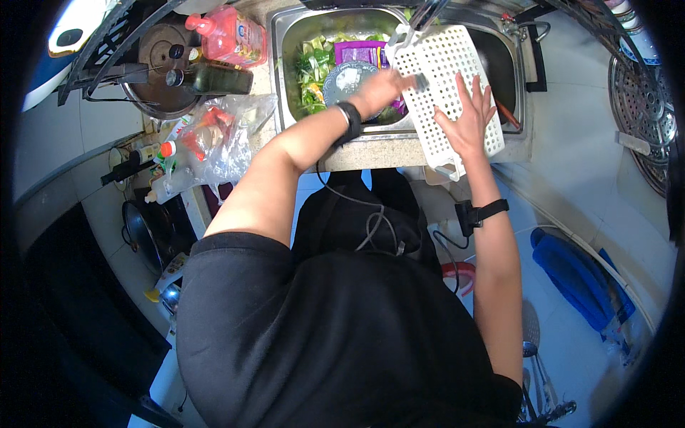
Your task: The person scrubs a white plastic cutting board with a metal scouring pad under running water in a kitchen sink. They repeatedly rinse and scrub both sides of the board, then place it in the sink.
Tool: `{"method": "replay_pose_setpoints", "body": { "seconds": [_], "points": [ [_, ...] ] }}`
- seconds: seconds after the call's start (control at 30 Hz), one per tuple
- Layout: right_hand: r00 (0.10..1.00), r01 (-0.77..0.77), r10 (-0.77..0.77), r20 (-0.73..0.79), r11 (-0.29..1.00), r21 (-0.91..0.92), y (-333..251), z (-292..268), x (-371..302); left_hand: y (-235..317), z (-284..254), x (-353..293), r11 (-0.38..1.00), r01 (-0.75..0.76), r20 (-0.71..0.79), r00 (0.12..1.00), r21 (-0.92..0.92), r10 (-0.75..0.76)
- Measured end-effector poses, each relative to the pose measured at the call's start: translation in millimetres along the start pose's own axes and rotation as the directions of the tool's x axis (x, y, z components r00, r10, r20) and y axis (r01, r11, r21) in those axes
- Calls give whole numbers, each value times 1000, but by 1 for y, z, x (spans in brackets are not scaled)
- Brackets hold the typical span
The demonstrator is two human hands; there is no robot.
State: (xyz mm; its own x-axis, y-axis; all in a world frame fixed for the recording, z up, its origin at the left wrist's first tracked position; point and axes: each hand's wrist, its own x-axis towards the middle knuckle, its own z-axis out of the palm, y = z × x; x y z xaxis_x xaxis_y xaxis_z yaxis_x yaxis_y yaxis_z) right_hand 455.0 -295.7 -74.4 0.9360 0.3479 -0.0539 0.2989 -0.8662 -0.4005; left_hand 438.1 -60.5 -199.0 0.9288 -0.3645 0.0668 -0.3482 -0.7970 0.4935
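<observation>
White plastic in the head view: a flat rectangular tray full of round holes (451, 80), slanting over the middle of the stainless-steel double sink (278, 78), near end past the front edge of the speckled stone counter (385, 153). Laid on the tray's right part, the right hand (467, 118), fingers spread wide. Over the left bowl and at the tray's left side, the left hand (380, 90), blurred, fingertips by a small grey object (421, 83); hard to say whether gripped or merely touched. On the left wrist, a black band (351, 123); on the right forearm, a black strapped device (467, 216). In the left bowl, cut green leaves (312, 64), a purple printed packet (360, 51) and a round blue-grey patterned dish (344, 80). On the counter to the left, a pink pump bottle (234, 37) and a crumpled clear plastic bag (246, 121).
</observation>
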Motion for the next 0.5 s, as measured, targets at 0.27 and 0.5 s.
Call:
{"method": "replay_pose_setpoints", "body": {
  "seconds": [0.27,0.5],
  "points": [
    [1000,-3,4,7,1000,-25,-1,4,0,26,56,58,980,136,-242,956,-146,-169],
    [1000,2,-1,10,998,-69,-5,3,2,-27,37,46,903,60,-189,982,425,24]
  ]
}}
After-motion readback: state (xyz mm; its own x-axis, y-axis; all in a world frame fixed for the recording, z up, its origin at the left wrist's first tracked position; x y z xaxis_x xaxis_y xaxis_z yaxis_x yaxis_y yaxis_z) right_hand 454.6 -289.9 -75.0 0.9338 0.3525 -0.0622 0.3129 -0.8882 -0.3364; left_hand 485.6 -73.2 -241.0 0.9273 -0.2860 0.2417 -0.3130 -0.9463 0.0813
